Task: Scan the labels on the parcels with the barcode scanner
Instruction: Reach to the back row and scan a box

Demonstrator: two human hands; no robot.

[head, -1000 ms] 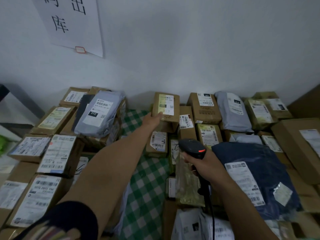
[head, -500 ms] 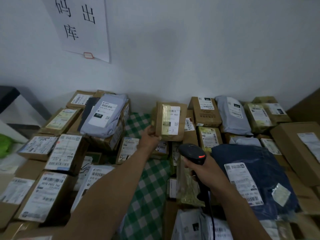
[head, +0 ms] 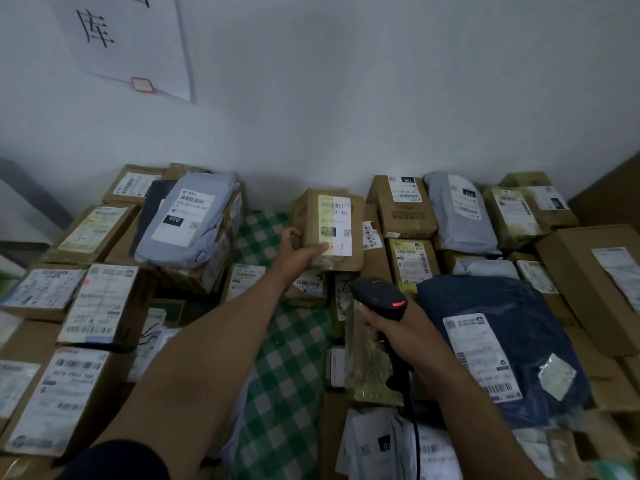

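Note:
My left hand [head: 298, 255] grips a small brown cardboard parcel [head: 311, 216] by its lower left corner and holds it upright above the pile, its white label [head: 335, 223] facing me. My right hand [head: 405, 332] grips the handle of a black barcode scanner [head: 379, 296], below and to the right of the parcel. The scanner's head points up toward the label, and a red light glows on it. Its cable [head: 414, 427] runs down toward me.
Labelled boxes and bags cover the surface on both sides: a grey bag [head: 187, 220] at the left, a dark blue bag [head: 502, 348] at the right, brown boxes [head: 401, 209] along the white wall. A green checked cloth [head: 287, 358] shows between them. A paper sign [head: 128, 39] hangs upper left.
My left hand took the brown parcel from the back of the pile, lifted it and turned its label toward me. The scanner hand stayed nearly still.

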